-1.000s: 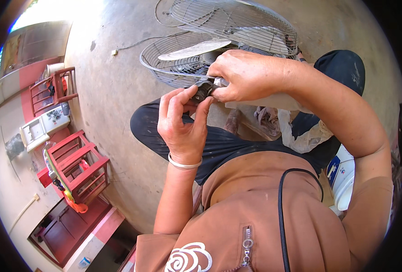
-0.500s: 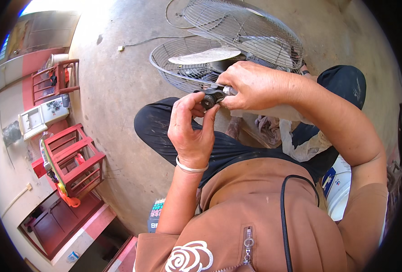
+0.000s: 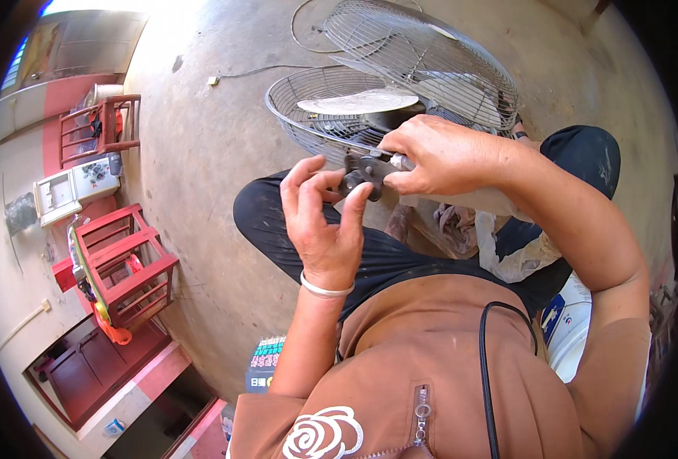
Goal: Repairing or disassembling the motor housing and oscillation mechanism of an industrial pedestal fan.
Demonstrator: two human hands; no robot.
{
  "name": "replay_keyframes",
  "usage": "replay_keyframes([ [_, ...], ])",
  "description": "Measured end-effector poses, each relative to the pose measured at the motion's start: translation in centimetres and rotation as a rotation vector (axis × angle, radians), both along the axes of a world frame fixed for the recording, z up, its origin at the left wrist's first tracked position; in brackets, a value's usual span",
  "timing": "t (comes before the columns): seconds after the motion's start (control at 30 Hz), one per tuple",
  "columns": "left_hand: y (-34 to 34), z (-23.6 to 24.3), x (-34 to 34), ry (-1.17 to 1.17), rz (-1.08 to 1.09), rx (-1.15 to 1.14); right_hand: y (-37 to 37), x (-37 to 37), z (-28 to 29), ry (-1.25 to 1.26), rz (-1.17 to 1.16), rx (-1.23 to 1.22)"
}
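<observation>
A black knob-like plastic part (image 3: 359, 177) with short lobes is in front of the fan. My left hand (image 3: 322, 218), with a pale bangle at its wrist, pinches it loosely between thumb and fingertips, the other fingers partly spread. From the right my right hand (image 3: 450, 157) reaches over, closed around a short greyish piece (image 3: 401, 161) pointing at the black part; most of that piece is hidden in the palm. Just beyond my hands lies the dusty metal fan cage (image 3: 285, 115) with pale blades (image 3: 358, 101) inside. A second wire grille (image 3: 461, 57) leans over it.
A crumpled rag (image 3: 455, 222) and whitish plastic (image 3: 507, 256) lie between my legs. A cable with a plug (image 3: 213, 80) runs across the floor. Red wooden stools (image 3: 125, 256) stand at left. A white bucket (image 3: 572, 329) is by my right side, a printed box (image 3: 262, 367) by my left.
My left fingers have loosened and spread around the black part, which is turned differently. My right hand has shifted slightly right and down, its thumb farther from the part. The whole view has shifted a little.
</observation>
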State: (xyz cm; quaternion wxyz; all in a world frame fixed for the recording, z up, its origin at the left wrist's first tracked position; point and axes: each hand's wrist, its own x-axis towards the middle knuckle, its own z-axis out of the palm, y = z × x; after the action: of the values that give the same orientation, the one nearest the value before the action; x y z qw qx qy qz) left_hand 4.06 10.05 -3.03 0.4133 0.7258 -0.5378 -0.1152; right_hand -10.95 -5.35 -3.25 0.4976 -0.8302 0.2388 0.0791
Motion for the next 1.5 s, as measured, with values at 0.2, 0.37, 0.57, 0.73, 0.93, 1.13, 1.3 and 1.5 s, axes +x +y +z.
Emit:
replay_keyframes([
  [0.2, 2.1, 0.2, 3.0, 1.608, -0.076, 0.010, -0.1, 0.3, 0.1, -0.036, -0.001, -0.010],
  [0.37, 3.4, -1.0, 3.8, 2.152, -0.116, -0.045, 0.0, 0.1, 0.3, -0.034, -0.010, 0.012],
  [0.57, 3.9, -1.5, 3.8, 2.266, -0.167, -0.088, -0.1, 0.2, 0.6, -0.041, -0.018, 0.072],
  [0.73, 4.0, -1.8, 3.8, 2.282, -0.116, -0.035, -0.1, 0.1, 0.2, -0.113, -0.021, 0.043],
  [0.93, 4.1, -3.2, 3.4, 2.342, -0.226, -0.064, 0.0, 0.3, 0.9, -0.071, -0.049, 0.067],
  [1.13, 4.2, -3.7, 2.6, 2.295, -0.187, 0.001, 0.0, 0.7, 1.1, -0.021, -0.043, 0.071],
  [1.3, 4.5, -3.6, 2.8, 2.239, -0.171, 0.007, 0.1, 0.7, 1.3, -0.025, -0.052, 0.067],
  [1.5, 4.7, -3.6, 3.7, 2.230, -0.219, -0.111, 0.1, 0.7, 1.1, -0.039, -0.036, 0.065],
])
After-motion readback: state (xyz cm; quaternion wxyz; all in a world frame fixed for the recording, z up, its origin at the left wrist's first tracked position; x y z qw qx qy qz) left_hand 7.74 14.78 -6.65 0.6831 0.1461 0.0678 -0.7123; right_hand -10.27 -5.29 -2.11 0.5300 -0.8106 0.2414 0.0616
